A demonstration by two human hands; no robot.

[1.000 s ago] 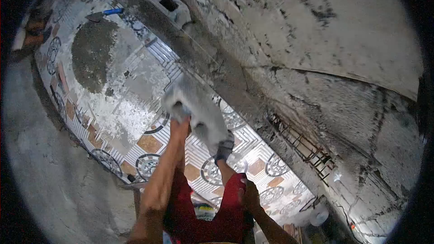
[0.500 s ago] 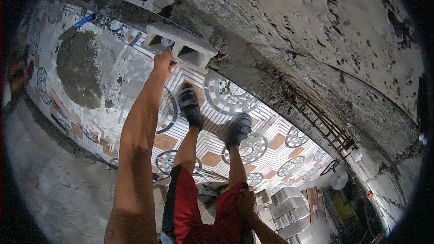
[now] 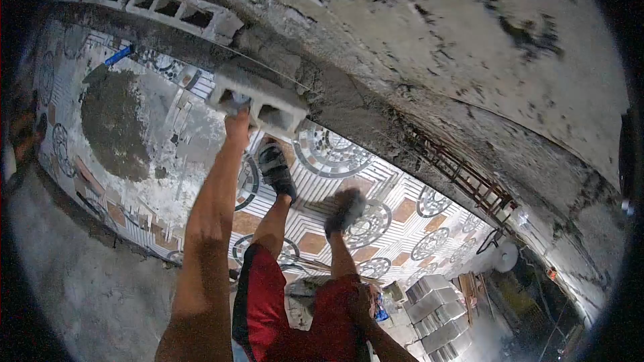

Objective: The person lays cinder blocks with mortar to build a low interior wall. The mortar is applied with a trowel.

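My left hand [image 3: 237, 126] is closed on the web of a grey hollow concrete block [image 3: 283, 102], whose open cells face me. The block is beside the mortar-covered strip [image 3: 335, 94] along the rough wall, above the patterned tile floor. My right hand [image 3: 362, 300] is low by the right leg of the red shorts [image 3: 335, 302], dark and blurred, with its fingers unclear. Both shod feet are on or just over the tiles below the block, the right shoe [image 3: 345, 211] smeared by motion.
Laid hollow blocks [image 3: 168, 8] line the wall at upper left. A blue-handled tool [image 3: 119, 55] lies near a wet mortar patch [image 3: 114, 124]. Steel bars [image 3: 463, 173] run along the wall at right. Stacked blocks [image 3: 436, 312] and a white fan [image 3: 504, 256] are at lower right.
The view has shifted, so the wall and floor sit lower and more to the left. The held block has moved slightly closer to me, and my right foot has shifted.
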